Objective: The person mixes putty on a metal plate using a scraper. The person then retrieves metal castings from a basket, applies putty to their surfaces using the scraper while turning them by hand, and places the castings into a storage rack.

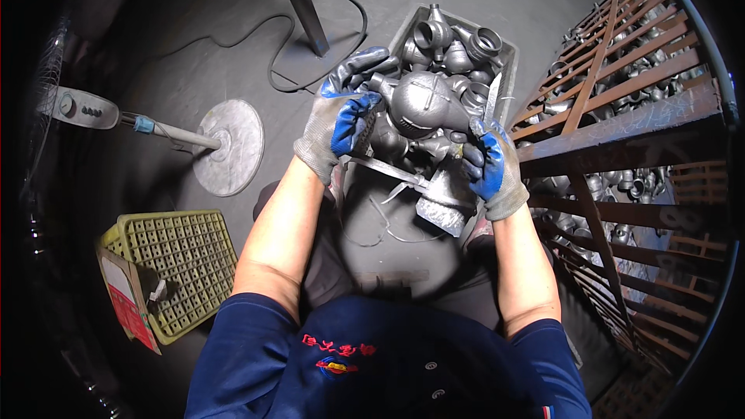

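Between my gloved hands is a grey metal casting with a round bulging body and short pipe ends. My left hand, in a grey glove with blue and black coating, grips its left end. At the opposite end, the curled fingers of my right hand close on the casting; part of their contact is hidden. Just below those fingers a flared grey piece with a rough whitish edge, resembling a brush, points toward me. I cannot tell whether my right hand also touches it.
Behind the casting a grey crate is heaped with similar metal castings. Rusty barred cages with more castings stand at the right. A round-based stand, a yellow-green plastic basket, a metal post and a black cable are at the left.
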The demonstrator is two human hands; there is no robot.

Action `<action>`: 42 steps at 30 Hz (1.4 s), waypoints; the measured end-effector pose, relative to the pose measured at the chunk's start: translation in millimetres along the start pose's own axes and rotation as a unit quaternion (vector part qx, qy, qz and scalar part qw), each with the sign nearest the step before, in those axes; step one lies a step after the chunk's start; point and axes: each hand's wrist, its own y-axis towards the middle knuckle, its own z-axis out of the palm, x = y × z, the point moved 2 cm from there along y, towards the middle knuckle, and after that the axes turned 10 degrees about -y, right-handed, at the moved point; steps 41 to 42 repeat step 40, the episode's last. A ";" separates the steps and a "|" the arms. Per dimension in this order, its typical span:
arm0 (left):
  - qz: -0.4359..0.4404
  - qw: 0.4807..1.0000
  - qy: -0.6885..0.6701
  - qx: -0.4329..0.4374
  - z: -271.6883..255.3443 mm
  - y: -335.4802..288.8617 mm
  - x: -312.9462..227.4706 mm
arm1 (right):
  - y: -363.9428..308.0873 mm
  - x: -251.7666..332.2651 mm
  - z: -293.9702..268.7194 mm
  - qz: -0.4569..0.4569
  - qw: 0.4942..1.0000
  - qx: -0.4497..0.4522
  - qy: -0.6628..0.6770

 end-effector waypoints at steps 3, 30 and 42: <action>-0.006 1.000 -0.008 -0.003 -0.5 0.3 0.6 | -0.7 -1.5 1.0 0.024 0.997 -0.054 -0.042; -0.081 0.985 0.028 -0.153 -36.9 4.5 20.1 | -14.6 9.4 20.2 0.002 0.980 -0.048 -0.191; -0.143 0.979 -0.050 -0.140 -30.3 1.6 29.3 | -12.3 9.9 19.2 -0.011 0.976 -0.063 -0.208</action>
